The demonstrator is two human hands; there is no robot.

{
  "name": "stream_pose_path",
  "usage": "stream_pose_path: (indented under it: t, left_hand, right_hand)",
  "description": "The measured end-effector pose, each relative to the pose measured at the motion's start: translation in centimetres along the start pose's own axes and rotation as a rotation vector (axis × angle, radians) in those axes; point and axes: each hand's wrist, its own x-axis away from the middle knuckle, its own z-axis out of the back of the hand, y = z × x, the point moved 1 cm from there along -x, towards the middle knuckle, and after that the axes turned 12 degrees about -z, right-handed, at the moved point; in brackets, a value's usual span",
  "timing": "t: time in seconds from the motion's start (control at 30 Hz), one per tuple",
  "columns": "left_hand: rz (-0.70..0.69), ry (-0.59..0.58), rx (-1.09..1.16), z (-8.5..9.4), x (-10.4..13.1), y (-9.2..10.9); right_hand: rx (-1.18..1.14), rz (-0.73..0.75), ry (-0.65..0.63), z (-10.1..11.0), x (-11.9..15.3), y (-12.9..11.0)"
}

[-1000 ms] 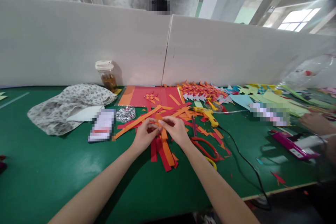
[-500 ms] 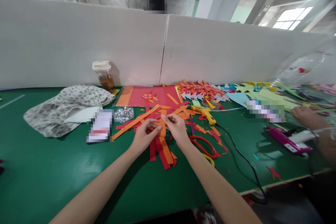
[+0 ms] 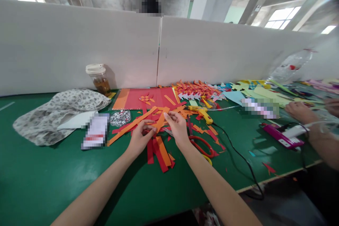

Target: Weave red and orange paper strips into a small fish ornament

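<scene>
The left hand pinches the lower end of an orange strip between thumb and fingers; the right hand grasps its upper end the same way. The strip slants between the two hands, above a heap of red and orange strips. More strips, one orange on red, fan out on the green counter, nearer the wearer than the hands.

Just right of the right hand lie scissors with a red handle, partly hidden by that hand. Beyond them is a yellow glue gun, its black cord trailing rightward. A woven fish lies beyond the left hand on a red sheet. Left of and beyond the left hand are a packet of small pieces, a patterned cloth and a lidded cup.

Far right of the right hand, another person's hand is near a magenta power strip.
</scene>
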Motion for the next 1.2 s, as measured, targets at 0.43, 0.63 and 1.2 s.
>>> stream_pose_path:
  t: [0.43,0.63,1.2]
  left_hand:
    - [0.028,-0.051,-0.005,-0.01,-0.04,-0.31]
    - [0.016,-0.029,-0.015,0.03,-0.08,0.09]
    - [-0.011,0.006,-0.041,0.16,-0.09,0.05]
  right_hand:
    - [-0.035,0.018,0.003,0.59,-0.46,0.04]
    - [-0.043,0.026,-0.003,0.79,-0.70,0.08]
    - [-0.088,0.007,-0.005,0.88,-0.81,0.16]
